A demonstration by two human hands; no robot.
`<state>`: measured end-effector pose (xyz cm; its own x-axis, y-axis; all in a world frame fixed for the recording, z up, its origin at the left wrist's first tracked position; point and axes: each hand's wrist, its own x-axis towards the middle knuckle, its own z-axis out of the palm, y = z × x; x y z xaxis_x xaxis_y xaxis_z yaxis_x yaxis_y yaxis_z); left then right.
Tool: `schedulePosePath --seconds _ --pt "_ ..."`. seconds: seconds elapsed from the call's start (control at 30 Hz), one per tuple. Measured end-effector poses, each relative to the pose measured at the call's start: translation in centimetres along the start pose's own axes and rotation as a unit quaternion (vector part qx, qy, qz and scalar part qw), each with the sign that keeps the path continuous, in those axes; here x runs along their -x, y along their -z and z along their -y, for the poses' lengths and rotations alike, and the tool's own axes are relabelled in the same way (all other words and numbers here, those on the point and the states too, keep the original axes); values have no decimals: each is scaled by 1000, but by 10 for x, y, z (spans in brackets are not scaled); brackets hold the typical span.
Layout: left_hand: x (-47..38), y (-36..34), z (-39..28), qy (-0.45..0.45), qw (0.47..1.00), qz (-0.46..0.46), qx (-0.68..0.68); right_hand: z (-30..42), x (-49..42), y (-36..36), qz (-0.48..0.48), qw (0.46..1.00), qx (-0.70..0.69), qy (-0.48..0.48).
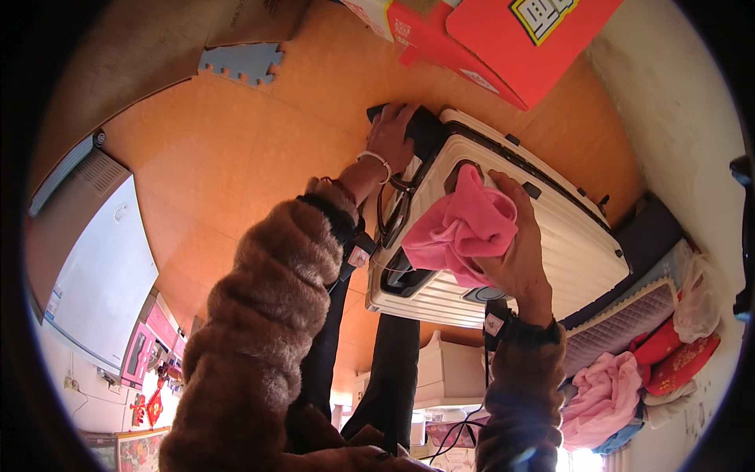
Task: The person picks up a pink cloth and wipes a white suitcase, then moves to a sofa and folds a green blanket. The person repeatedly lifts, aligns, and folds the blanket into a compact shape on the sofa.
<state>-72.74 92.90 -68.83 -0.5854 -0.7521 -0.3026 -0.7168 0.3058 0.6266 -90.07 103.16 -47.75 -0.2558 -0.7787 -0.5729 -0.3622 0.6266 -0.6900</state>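
A cream ribbed suitcase (pixel 566 259) lies before me, with dark trim and black latches along its edge. My right hand (pixel 522 253) holds a bunched pink cloth (pixel 463 227) over the suitcase's near face, partly hiding a recessed panel there. My left hand (pixel 389 138) rests on a black item (pixel 426 133) at the suitcase's upper left corner. What that item is, and whether the fingers grip it, I cannot tell. Just below that hand, a dark carry handle (pixel 383 212) shows on the suitcase's side.
A red cardboard box (pixel 519 47) stands beyond the suitcase. Pink clothing (pixel 601 401) and a quilted pad (pixel 625 318) are piled at right. A white-topped appliance (pixel 106 253) stands at left on the orange floor (pixel 194 183). Black cables (pixel 457 433) hang near my right sleeve.
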Motion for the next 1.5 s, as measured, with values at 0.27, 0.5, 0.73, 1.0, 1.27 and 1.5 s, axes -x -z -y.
schedulePosePath --seconds 0.27,0.5,0.73,1.0,1.27,1.5 --pt "3 12 -1 99 956 256 103 10 24 -10 7 999 29 43" --pt "49 45 -7 125 948 177 235 4 31 -10 4 988 129 82" --pt "50 6 6 223 877 198 377 -9 -5 -9 -40 994 50 84" --pt "34 53 1 161 904 377 122 -29 -30 -8 1 996 33 85" --pt "97 103 -30 194 940 208 187 -33 -20 7 -5 989 -144 10" --pt "57 71 -124 130 956 -51 257 -115 118 58 -258 852 -435 -138"
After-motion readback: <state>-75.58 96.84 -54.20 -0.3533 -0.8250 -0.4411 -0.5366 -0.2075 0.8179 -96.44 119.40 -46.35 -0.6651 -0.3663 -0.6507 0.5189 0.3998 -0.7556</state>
